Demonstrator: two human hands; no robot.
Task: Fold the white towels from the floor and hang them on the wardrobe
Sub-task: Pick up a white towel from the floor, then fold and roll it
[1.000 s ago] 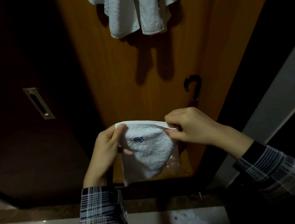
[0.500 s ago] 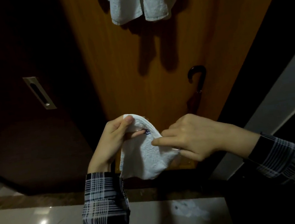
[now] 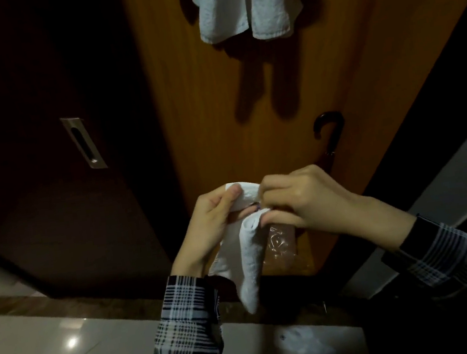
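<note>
A small white towel hangs folded lengthwise between both hands in front of the orange wooden wardrobe door. My left hand pinches its top edge with thumb and fingers. My right hand pinches the same top edge from the right, fingers curled. The towel's lower end tapers down to a point above the floor. Two white towels hang at the top of the wardrobe door.
A dark sliding door with a metal recessed handle stands to the left. A black umbrella handle leans against the door by my right hand. Crumpled clear plastic sits behind the towel. Another white cloth lies on the glossy tiled floor.
My hands have come together at the top edge, and the towel went from spread flat to a narrow hanging fold. The view tilted slightly.
</note>
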